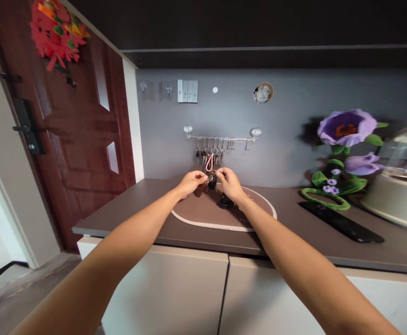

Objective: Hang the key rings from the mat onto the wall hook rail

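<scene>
Both hands meet over the brown mat (203, 218), holding a bunch of keys (212, 183) between them. My left hand (191, 182) pinches it from the left, thumb and fingers pressed together. From the other side my right hand (229, 182) grips the metal ring with closed fingertips. Just above them dangles a pink loop strap (209, 163); whether it joins the held keys I cannot tell. A brown tag (198, 190) hangs under my left hand. Behind, several key sets (203, 154) hang from a clear hook rail (220, 138). A black object (225, 202) lies on the mat, partly hidden by my right hand.
A purple artificial flower (346, 128) stands on the counter (287, 232) at right, with a black phone-like slab (343, 223) before it and a domed appliance (395, 190) beyond. A dark shelf (259, 28) overhangs. A red-brown door (84, 139) is at left.
</scene>
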Demonstrator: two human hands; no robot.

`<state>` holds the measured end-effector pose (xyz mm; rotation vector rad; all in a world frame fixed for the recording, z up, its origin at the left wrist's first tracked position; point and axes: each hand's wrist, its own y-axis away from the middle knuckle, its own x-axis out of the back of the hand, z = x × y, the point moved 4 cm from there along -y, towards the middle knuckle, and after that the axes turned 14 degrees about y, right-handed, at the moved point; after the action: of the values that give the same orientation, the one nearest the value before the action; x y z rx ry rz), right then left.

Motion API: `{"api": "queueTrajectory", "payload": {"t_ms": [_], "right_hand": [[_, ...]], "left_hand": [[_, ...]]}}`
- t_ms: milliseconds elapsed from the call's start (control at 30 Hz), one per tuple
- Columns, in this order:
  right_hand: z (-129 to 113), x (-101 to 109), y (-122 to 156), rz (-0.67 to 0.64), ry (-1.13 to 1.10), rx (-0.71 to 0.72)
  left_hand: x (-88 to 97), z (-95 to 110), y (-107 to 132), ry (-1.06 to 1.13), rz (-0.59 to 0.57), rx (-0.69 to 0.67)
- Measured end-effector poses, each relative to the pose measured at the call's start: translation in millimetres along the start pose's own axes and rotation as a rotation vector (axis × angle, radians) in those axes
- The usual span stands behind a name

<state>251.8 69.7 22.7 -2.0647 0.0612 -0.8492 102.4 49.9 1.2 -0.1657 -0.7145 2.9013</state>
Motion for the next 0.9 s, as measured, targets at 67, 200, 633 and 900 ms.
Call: {"api": "queueTrajectory", "payload": {"t_ms": [67, 200, 633, 900], "right_hand": [[0.2, 0.6, 0.2, 0.0, -0.048, -0.019], [-1.2, 2.1, 1.8, -0.008, -0.123, -0.048], [4.5, 16.2, 0.9, 0.108, -0.195, -0.155], [18.5, 27.2, -26.2, 0.196, -0.041, -0.174]], "left_hand": [[-4.5, 1.7, 2.8, -0.028, -0.039, 0.02], [-12.9, 4.0, 7.3, -0.07, -0.139, 0.036], [-15.2, 8.5, 5.3, -0.362, -0.074, -0.181], [-14.4, 5.0, 4.8, -0.42, -0.05, -0.219]]}}
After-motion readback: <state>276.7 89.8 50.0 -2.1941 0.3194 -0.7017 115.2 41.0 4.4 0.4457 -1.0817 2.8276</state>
